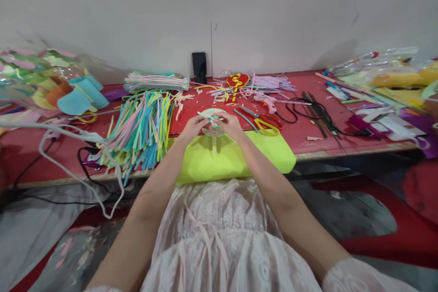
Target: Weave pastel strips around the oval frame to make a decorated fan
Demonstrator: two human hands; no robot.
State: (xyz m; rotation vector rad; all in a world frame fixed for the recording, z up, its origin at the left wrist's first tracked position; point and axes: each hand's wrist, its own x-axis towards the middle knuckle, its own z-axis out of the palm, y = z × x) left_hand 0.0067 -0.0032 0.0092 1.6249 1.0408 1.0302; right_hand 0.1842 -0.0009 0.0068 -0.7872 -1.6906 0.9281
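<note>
Both my hands meet over a clear round disc (pixel 214 133) with a pale handle pointing toward me. A mint-green strip (pixel 201 114), like a pipe cleaner, sticks out from my left hand (pixel 194 128), whose fingers are closed on it. From the other side my right hand (pixel 232 125) pinches in at the small mint-green and pinkish pieces on the disc. The fingers partly hide what it grips. Beneath lies a bright yellow sheet (pixel 236 157) over the table's front edge. Behind the hands is a red shape with yellow trim and a yellow stick (pixel 237 81).
Pastel strips (pixel 142 123) form a large pile at left. Yellow-handled scissors (pixel 267 127), a pink glue gun (pixel 268 103) and cables are on the right. A black phone (pixel 199 68) leans against the white partition (pixel 137 23). A white cable (pixel 68 169) hangs at the left.
</note>
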